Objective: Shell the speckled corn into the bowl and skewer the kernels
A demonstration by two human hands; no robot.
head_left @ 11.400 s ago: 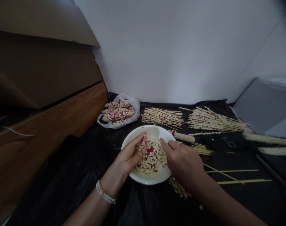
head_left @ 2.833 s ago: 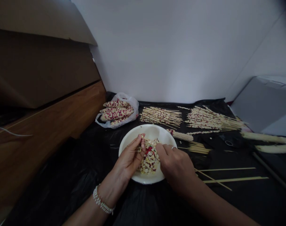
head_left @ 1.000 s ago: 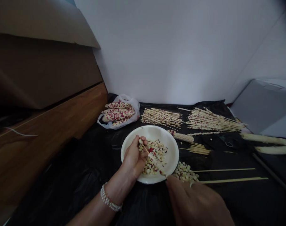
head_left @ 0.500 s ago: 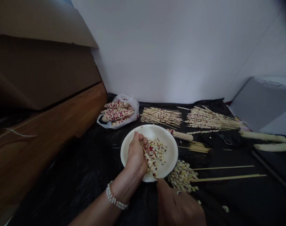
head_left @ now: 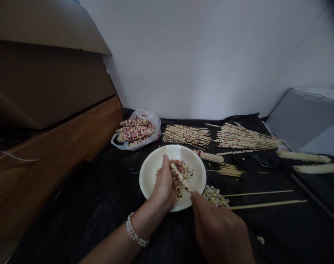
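glossy white bowl (head_left: 150, 172) (wooden skewer (head_left: 180, 178)), crinkled black plastic sheet (head_left: 101, 190)

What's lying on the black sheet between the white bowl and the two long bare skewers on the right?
In the head view, a small heap of loose corn kernels lies between the white bowl and the bare skewers.

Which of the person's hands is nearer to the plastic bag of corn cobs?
Left. The left hand is over the white bowl, below and right of the plastic bag of corn cobs; the right hand is lower, farther right.
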